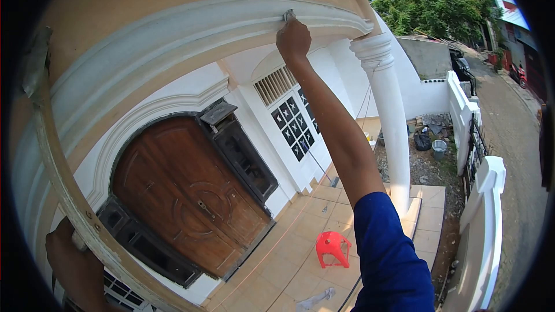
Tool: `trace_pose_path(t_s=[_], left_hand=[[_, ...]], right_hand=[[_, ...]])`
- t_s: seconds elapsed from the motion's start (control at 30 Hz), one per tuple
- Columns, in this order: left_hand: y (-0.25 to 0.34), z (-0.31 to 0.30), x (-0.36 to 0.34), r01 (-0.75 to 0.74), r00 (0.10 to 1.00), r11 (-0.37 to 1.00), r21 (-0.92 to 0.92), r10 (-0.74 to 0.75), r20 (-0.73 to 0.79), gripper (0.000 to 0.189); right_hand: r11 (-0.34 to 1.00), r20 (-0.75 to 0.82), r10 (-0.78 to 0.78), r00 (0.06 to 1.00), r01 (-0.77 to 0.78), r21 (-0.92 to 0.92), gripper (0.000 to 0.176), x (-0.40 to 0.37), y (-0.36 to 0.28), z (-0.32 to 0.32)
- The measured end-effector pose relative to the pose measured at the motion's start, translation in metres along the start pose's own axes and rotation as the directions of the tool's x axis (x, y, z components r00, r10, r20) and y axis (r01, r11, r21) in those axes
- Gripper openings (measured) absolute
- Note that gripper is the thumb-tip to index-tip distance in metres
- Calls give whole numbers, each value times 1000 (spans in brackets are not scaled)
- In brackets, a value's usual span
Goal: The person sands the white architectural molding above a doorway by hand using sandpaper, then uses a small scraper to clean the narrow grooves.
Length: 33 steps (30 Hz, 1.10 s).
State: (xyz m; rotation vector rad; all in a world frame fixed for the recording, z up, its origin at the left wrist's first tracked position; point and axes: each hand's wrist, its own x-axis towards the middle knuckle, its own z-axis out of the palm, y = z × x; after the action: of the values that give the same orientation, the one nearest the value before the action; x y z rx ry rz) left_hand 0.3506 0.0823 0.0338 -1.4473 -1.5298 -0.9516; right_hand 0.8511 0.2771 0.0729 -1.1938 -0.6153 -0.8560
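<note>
My right hand (293, 39) is raised high and closed on a small grey tool (289, 15) whose tip touches the white curved moulding (191, 29) of an arch. The arm runs down to a blue sleeve (390, 254) at the lower right. At the lower left my left hand (72, 260) grips a curved wooden strip (63, 179) that runs up along the arch's edge. The strip's top end carries a worn grey piece (36, 60).
Far below lie a tiled porch (295, 248) with a red plastic stool (332, 248), a brown arched wooden door (185, 196), a white column (390, 115) and a white fence wall (483, 219). A bucket (439, 149) and rubble sit by the yard; a road (514, 133) runs at right.
</note>
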Motion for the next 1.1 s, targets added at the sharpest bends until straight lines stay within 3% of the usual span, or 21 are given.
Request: trace_pose_path(t_s=[0.03,0.07,0.13,0.2,0.23,0.27,0.3,0.4,0.5,0.53,0.6,0.63,0.67,0.7,0.73,0.83,0.9,0.97,1.0,1.07,1.1], left_hand=[[0,0,0,7,1000,1000,-14,-7,3,43],[1,0,0,8,1000,1000,-23,-8,9,43],[7,-1,1,4,1000,999,-44,-3,16,43],[9,-2,2,-10,999,999,-47,12,43,43],[8,-2,3,-5,999,999,-53,8,51,43],[7,-2,4,7,999,998,-61,-3,52,43],[1,2,6,8,998,997,-82,-3,60,43],[0,0,9,27,997,996,-82,-22,71,44],[5,-1,2,33,998,998,-54,-31,49,44],[7,-1,2,27,999,999,-37,-26,32,44],[13,-2,2,12,1000,1000,-12,-12,-8,44],[13,-3,1,8,1000,1000,-11,-7,4,43],[13,-4,-2,10,1000,1000,-11,-10,4,43],[14,-3,-1,11,1000,1000,-15,-11,-5,43],[14,-4,-1,8,1000,1000,-11,-8,-14,43],[15,-6,0,-10,1000,1000,-4,10,-11,41],[18,-7,0,19,1000,999,-28,-19,-2,40],[16,-6,1,-4,999,993,-115,9,42,42],[7,-1,6,-29,996,979,-203,44,71,46],[-11,5,6,-148,984,949,-278,168,51,54],[-19,8,3,-234,971,933,-272,240,-11,58]], right_hand=[[981,-70,-177,982,182,63,23,-10,-3,-5],[888,-67,-418,906,423,179,27,-24,-8,-18],[505,-145,-796,588,777,376,36,-38,-16,-44],[791,-235,-507,829,556,256,37,-25,9,-34],[886,-300,-344,890,413,209,38,-10,21,-26],[978,-177,-142,974,166,126,37,13,36,-20],[995,-69,96,993,-95,15,37,26,47,-14],[963,190,80,979,-27,-269,36,18,8,-6],[932,97,-361,927,363,-2,34,-11,-8,-32],[840,4,-535,845,531,110,36,-17,-13,-40],[530,-238,-776,584,809,255,39,-22,-17,-52],[770,-192,-563,804,594,232,39,-16,-6,-48],[925,-161,-297,941,325,194,39,1,11,-38],[988,-155,-3,988,27,153,39,19,23,-26],[997,-85,7,996,0,80,35,24,28,-15],[987,-122,6,993,14,159,34,-7,-25,3],[827,-336,-341,878,450,337,37,-44,-42,1],[626,-101,-612,785,558,545,33,-72,-63,-49],[574,-170,-672,721,651,496,33,-72,-60,-51],[801,-308,-313,899,424,423,31,-46,-24,-30],[867,-390,-121,913,289,407,31,-26,-11,-17]])
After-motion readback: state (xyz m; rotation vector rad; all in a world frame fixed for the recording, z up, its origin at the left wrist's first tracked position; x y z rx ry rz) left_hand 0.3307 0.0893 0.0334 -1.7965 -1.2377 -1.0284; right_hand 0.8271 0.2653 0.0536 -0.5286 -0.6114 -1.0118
